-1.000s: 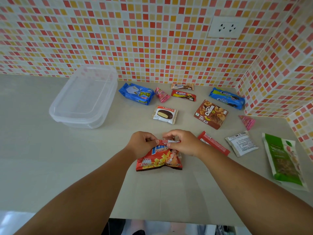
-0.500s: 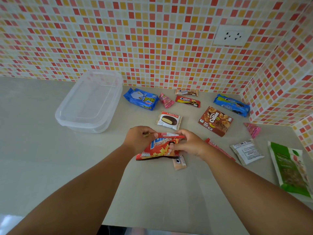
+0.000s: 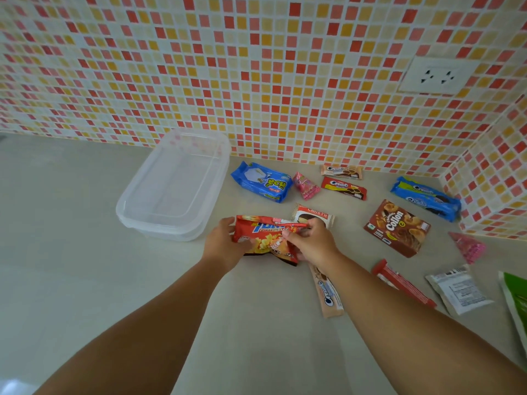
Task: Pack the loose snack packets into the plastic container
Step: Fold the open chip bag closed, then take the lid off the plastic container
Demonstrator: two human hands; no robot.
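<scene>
Red potato-snack bag point(image 3: 263, 236) now nearer still-empty plastic container point(image 3: 174, 183).

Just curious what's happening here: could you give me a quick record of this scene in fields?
setting: counter by a tiled wall
container: clear plastic, no packets inside
left hand: gripping the red chip bag
right hand: gripping the same bag, a thin red packet along its top
loose packets: about a dozen scattered to the right
packed so far: none
</scene>
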